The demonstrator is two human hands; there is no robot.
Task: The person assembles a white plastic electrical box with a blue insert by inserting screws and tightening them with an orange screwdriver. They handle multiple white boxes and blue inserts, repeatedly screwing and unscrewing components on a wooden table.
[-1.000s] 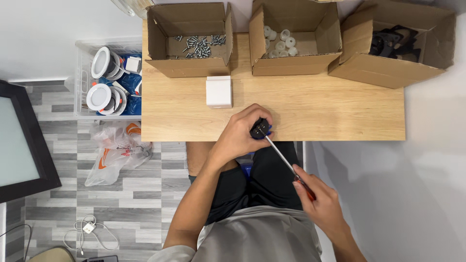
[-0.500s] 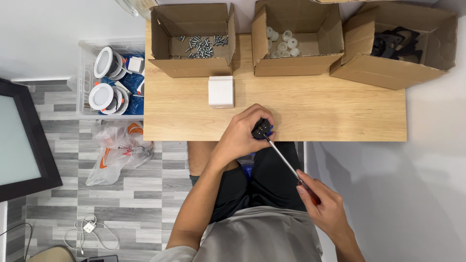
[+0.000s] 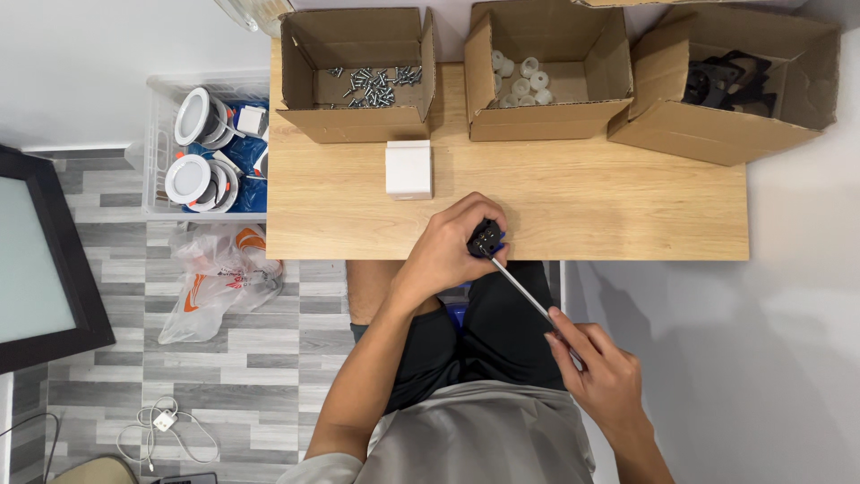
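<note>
Bracing a small black part [image 3: 485,240] at the near edge of the bench [image 3: 627,206], mid-frame, the left hand [image 3: 448,251] clamps around it so it cannot turn. The right hand [image 3: 596,376], lower right, is closed on the screwdriver [image 3: 524,296], whose tip meets the part. Boxes of screws [image 3: 372,81] sit along the top, within reach.

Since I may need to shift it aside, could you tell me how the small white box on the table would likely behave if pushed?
The small white box has flat faces and squat proportions, so it would probably slide rather than roll or tip. It looks small and may be light, though its contents are hidden. The wooden table looks smooth, so a gentle nudge would likely move it easily.
</note>
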